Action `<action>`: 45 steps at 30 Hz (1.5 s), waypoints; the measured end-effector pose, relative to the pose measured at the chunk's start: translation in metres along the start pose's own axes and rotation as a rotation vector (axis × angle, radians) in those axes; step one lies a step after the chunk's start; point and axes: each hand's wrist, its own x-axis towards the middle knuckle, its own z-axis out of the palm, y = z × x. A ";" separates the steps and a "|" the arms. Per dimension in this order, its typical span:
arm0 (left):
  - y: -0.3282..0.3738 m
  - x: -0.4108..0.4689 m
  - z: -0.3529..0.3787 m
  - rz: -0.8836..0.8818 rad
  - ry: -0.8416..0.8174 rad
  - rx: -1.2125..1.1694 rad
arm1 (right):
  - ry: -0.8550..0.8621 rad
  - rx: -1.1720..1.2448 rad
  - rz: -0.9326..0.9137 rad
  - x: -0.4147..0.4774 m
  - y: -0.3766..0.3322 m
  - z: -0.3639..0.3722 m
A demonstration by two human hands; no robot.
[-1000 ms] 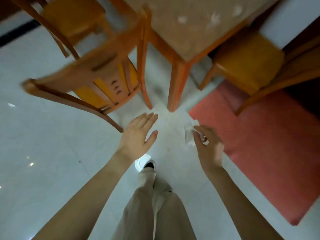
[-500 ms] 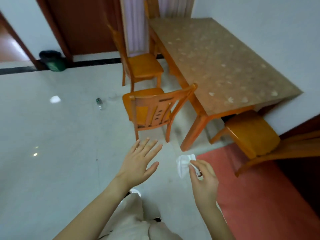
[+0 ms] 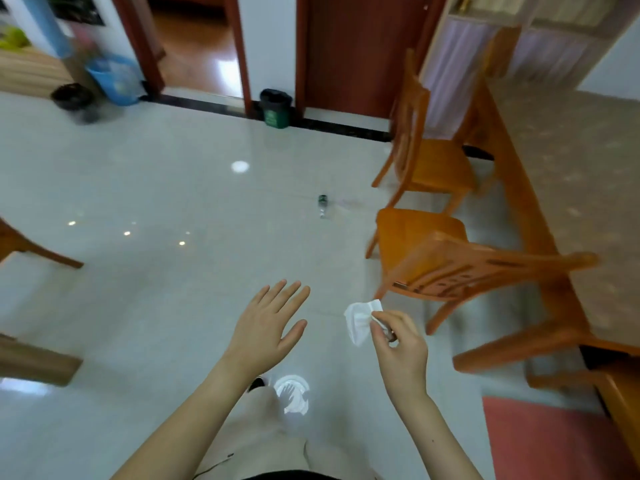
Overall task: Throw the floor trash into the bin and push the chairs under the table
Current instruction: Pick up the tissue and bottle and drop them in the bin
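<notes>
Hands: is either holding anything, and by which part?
The right hand pinches a white tissue by one edge; the left hand holds nothing.

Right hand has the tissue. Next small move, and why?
Probably step toward the green bin at the far wall. The right hand pinches the tissue, so that piece is ready to drop. The left hand is open and could take the bottle on the way.

Blue bucket [image 3: 114, 81] far left, near open doorway [image 3: 194, 46]; red mat [image 3: 540, 441] bottom right.
</notes>
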 end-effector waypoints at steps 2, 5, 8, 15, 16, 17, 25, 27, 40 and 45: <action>-0.049 0.000 -0.017 -0.062 0.010 0.007 | -0.051 0.009 -0.017 0.021 -0.018 0.048; -0.117 0.004 -0.049 -0.138 0.039 0.022 | -0.114 0.016 -0.047 0.052 -0.050 0.110; -0.168 0.018 -0.083 -0.194 0.068 0.025 | -0.146 -0.015 -0.115 0.080 -0.080 0.151; -0.223 0.085 -0.104 -0.191 0.077 -0.035 | -0.134 -0.097 -0.086 0.150 -0.093 0.189; -0.228 0.096 -0.101 -0.193 0.067 -0.044 | -0.127 -0.107 -0.075 0.163 -0.090 0.193; -0.233 0.107 -0.097 -0.198 0.056 -0.050 | -0.119 -0.118 -0.064 0.177 -0.086 0.196; -0.282 0.251 -0.081 -0.207 -0.039 -0.035 | -0.103 -0.169 -0.022 0.331 -0.057 0.230; -0.292 0.303 -0.091 -0.184 -0.045 -0.015 | -0.093 -0.171 -0.012 0.376 -0.060 0.235; -0.322 0.581 -0.107 -0.044 -0.071 -0.024 | 0.029 -0.157 0.006 0.600 -0.036 0.259; -0.349 0.678 -0.073 0.002 -0.157 -0.018 | 0.052 -0.190 0.078 0.684 -0.006 0.281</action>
